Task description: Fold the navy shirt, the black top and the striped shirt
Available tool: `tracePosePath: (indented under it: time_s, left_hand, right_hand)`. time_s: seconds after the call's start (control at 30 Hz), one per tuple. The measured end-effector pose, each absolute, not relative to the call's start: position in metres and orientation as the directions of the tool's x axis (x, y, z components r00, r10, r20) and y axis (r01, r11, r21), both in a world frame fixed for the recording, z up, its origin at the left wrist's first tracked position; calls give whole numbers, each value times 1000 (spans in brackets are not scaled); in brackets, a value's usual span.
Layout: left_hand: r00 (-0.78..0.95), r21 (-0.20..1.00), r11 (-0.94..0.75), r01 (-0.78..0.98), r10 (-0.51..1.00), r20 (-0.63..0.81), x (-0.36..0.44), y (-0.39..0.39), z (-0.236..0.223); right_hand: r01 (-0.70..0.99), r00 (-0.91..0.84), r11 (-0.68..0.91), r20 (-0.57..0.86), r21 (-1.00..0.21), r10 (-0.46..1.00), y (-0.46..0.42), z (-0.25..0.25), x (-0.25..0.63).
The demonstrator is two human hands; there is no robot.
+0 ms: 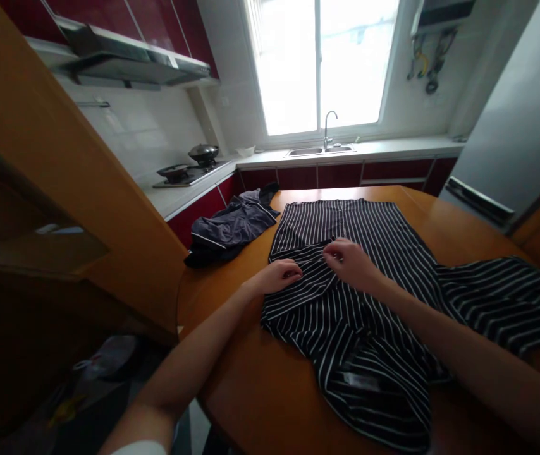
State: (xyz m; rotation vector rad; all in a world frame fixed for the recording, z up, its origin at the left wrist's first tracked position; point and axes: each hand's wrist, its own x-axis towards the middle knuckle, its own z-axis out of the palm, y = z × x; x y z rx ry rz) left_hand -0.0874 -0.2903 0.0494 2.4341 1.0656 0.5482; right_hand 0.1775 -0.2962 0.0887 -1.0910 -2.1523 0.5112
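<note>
A black shirt with white stripes (369, 221) lies spread on the wooden table, its hem toward the window and its collar toward me. One sleeve, on the left, is folded inward across the body; the other stretches out to the right. My left hand (280, 276) is on the folded sleeve near the shirt's left edge, fingers curled together on the cloth. Farther in, my right hand (349, 260) pinches the cloth near the end of that sleeve. A pale label shows inside the collar opening.
On the left of the round wooden table (241, 379) lies a crumpled dark grey garment (234, 224). Beyond are a counter with a sink (320, 150), a stove with pans (203, 153), and a fridge (502, 120) at right. A wooden partition (122, 215) stands close at left.
</note>
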Motion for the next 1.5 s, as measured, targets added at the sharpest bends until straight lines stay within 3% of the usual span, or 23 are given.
tracePosePath:
  time_s: [0.13,0.23,0.4,0.47,0.6,0.83,0.97,1.07,1.17,1.23,1.3,1.5]
  left_hand:
    - [601,537,-617,575,764,235,-89,-283,41]
    - [580,554,-597,581,780,233,-91,-281,40]
    - [604,591,-579,562,775,185,-94,-282,40]
    - [605,588,-586,558,772,194,-96,-282,41]
    - [651,479,-661,577,727,219,-97,-284,47]
    - [757,259,-753,604,644,106,-91,-308,43]
    - [739,238,-718,654,674,2,-109,-322,32]
    - [688,278,-673,685,723,56,-125,-319,22]
    - [449,348,-516,783,855,258,-137,-301,10]
    - [232,393,-370,842,906,355,-143,-283,5]
    - [124,405,-278,871,922,367,-149,-266,5]
    - [104,373,-211,903,952,288,-160,-234,10]
  right_hand:
    - [442,-770,786,267,-431,580,-415,88,165]
    - [496,-797,821,227,-283,560,-461,59,161]
    - [512,-857,858,35,-52,514,-456,23,158]
    - [488,-871,870,33,-66,491,-452,22,160]
    - [484,-861,849,59,-214,505,-456,32,168]
    - [525,-844,742,-143,-417,517,-454,71,180]
    - [491,-827,697,-29,-523,562,-405,84,183]
    - [517,-733,696,162,-498,661,-340,73,186]
    - [651,-562,645,317,-401,764,-282,44,192]
    - [731,-509,597,317,-332,800,-260,21,197]
    - [773,-488,562,290,-295,823,-251,1,201]
    - [783,-488,544,244,-300,838,-254,-16,203]
